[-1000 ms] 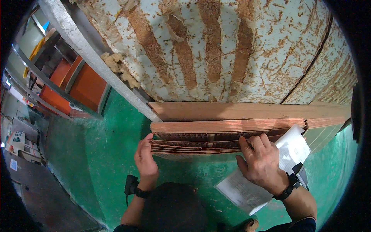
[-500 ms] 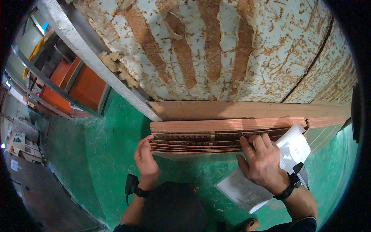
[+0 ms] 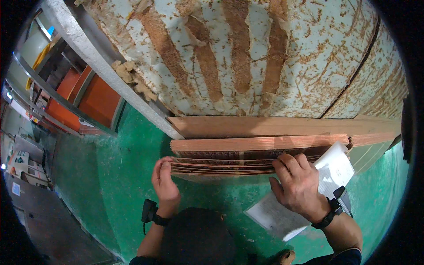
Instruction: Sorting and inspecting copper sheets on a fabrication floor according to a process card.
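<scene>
A row of flat brown cardboard sheets [image 3: 207, 144] stands on edge in front of me, seen from above along the top edges. Several front sheets [image 3: 207, 167] lean toward me, with a dark gap behind them that shows printed faces. At their left end my left hand [image 3: 167, 184] is closed, thumb and fingers pinching the corner. My right hand [image 3: 297, 183] curls its fingers over the top edges farther right; the fingertips are partly hidden. White paper sheets [image 3: 278, 219] stick out on both sides of that hand, tucked under it. Each wrist wears a black strap with a small device.
A worn white-and-brown panel [image 3: 304, 57] rises behind the cardboard. A grey metal post [image 3: 101, 57] slants down at the left. Beyond it stand a metal frame with orange panels [image 3: 99, 99] and a grey cabinet [image 3: 39, 216]. The floor [image 3: 110, 185] is green.
The front sheets have come toward me, and the gap behind them is wider. Both hands have shifted only slightly with them.
</scene>
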`<control>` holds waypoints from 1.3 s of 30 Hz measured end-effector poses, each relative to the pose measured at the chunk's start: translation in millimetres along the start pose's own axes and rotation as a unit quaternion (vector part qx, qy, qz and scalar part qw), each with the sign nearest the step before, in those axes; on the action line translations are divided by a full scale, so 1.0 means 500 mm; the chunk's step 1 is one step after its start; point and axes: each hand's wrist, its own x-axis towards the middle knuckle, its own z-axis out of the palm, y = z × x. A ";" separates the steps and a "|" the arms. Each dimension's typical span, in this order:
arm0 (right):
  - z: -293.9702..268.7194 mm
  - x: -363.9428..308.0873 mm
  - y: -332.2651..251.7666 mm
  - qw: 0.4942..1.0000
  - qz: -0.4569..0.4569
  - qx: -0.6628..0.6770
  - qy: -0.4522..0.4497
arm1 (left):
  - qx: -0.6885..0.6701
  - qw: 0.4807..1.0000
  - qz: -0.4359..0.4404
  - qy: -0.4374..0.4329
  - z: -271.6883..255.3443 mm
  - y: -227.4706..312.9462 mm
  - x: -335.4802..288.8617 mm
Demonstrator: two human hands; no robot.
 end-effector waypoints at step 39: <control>0.012 -0.003 -0.004 1.000 -0.002 -0.012 0.001 | -0.100 0.994 -0.032 0.014 0.014 -0.001 -0.008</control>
